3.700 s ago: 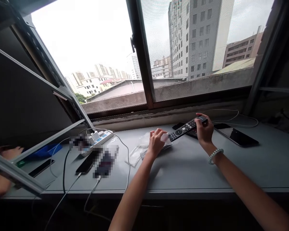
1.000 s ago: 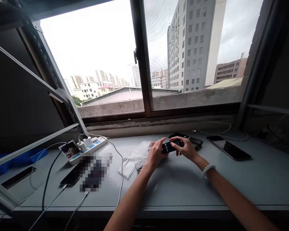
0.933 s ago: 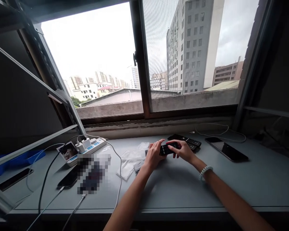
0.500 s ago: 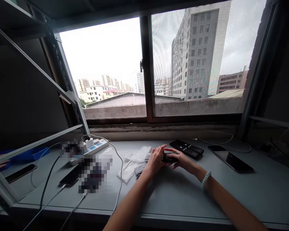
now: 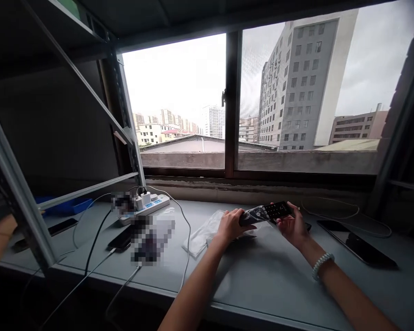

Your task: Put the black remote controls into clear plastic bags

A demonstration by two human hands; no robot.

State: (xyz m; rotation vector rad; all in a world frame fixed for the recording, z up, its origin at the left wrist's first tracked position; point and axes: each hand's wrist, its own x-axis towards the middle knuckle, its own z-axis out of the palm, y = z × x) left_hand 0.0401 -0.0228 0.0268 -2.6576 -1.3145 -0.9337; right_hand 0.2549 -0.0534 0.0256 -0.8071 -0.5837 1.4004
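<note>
A black remote control (image 5: 266,213) is lifted a little above the grey table (image 5: 269,276), held at both ends. My left hand (image 5: 230,226) is closed on its near end, which looks partly covered by clear plastic. My right hand (image 5: 292,226) grips the far end from below, a bead bracelet on its wrist. Clear plastic bags (image 5: 204,232) lie on the table just left of my left hand. A second dark remote (image 5: 307,225) is mostly hidden behind my right hand.
A dark phone (image 5: 357,236) and a white cable (image 5: 345,216) lie to the right. On the left are a white power strip (image 5: 148,205), a charging phone (image 5: 121,237), cables, a metal rack post (image 5: 17,202), a blue tray (image 5: 69,206), and another person's hand (image 5: 0,230).
The remote was low on the table between both hands; now it is raised and held out lengthwise. The view has swung left, so the hands sit further right.
</note>
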